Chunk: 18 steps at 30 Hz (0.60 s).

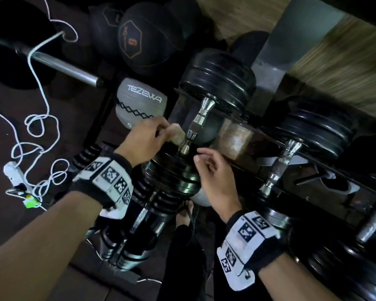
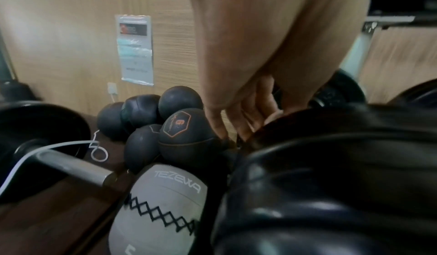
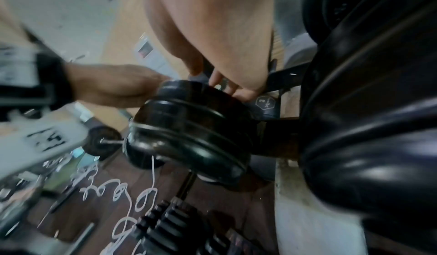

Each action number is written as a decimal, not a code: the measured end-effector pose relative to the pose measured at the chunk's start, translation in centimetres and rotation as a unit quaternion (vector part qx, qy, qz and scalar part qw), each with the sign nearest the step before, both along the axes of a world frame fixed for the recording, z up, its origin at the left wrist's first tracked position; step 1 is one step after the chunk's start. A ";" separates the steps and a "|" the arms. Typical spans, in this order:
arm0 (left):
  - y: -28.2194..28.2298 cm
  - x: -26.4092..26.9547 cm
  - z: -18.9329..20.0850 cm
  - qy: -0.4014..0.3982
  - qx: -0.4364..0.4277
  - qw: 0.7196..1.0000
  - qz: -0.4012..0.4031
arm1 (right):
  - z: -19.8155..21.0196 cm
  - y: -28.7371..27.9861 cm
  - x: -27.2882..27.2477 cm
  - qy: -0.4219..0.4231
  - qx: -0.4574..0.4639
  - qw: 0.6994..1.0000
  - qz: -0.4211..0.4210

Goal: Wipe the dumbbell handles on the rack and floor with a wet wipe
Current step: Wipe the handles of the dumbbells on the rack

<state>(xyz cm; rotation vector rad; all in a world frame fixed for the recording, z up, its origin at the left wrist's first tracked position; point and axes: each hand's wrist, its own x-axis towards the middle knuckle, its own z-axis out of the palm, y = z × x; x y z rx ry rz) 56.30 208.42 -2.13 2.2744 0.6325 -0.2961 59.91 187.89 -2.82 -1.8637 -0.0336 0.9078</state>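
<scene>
A black dumbbell [image 1: 219,72] lies across the rack with its chrome handle [image 1: 195,124] in the middle of the head view. My left hand [image 1: 152,135] pinches a crumpled wet wipe [image 1: 177,135] against the handle's lower end, by the near weight plates [image 1: 174,170]. My right hand [image 1: 206,164] hovers just right of that end, its fingers loosely curled and holding nothing. A second dumbbell handle [image 1: 280,164] lies on the rack to the right. In the left wrist view my fingers [image 2: 243,120] reach behind the black plates [image 2: 331,175]; the wipe is hidden there.
Medicine balls [image 1: 148,40] and a grey TEZEWA ball [image 1: 139,101] sit left of the rack. A barbell [image 1: 61,64] and a tangled white cable [image 1: 39,131] with a power strip [image 1: 14,174] lie on the dark floor. More dumbbells [image 1: 139,235] stand near my feet.
</scene>
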 end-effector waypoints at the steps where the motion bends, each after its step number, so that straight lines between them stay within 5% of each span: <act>1: 0.6 0.7 -0.4 0.039 0.008 0.999 -0.007 | -0.2 0.2 -0.6 -0.001 -0.029 0.999 0.019; 4: 1.4 3.4 -1.4 0.165 -0.015 0.981 -0.098 | -0.4 1.8 -2.1 0.035 -0.074 0.997 -0.013; 9: 1.2 4.8 -2.8 0.227 -0.108 0.950 -0.188 | -0.4 2.3 -3.0 0.032 -0.057 0.997 -0.052; 18: 0.5 2.7 -2.0 0.164 -0.132 0.976 -0.056 | -0.5 1.9 -2.5 0.024 -0.058 0.997 -0.035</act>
